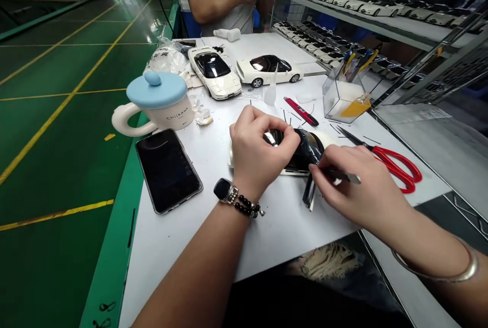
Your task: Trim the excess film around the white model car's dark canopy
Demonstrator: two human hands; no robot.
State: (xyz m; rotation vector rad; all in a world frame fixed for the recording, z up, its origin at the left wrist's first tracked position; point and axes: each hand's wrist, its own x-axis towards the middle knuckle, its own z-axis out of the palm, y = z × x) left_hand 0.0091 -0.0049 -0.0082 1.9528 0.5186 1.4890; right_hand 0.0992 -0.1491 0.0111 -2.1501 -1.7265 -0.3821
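A white model car (309,146) with a glossy black roof and windows lies on the white table under my two hands. My left hand (261,147) is over its left part, thumb and forefinger pinched together. Anything between those fingertips is hidden. At the car's near right side, my right hand (354,185) is closed on slim metal tweezers (348,177), whose flat silver end sticks out past the fingers. Their tips are hidden by the hand. A dark, shiny strip-like piece (308,193) juts toward me from below the car, between my hands.
Left are a phone (169,170) and a lidded mug (168,107). Two white model cars (217,75) stand behind. Rightward lie a red cutter (301,111), black strips, red-handled scissors (396,165) and a clear holder (345,96). A co-worker (224,0) stands opposite; car-filled racks (343,10) are beyond.
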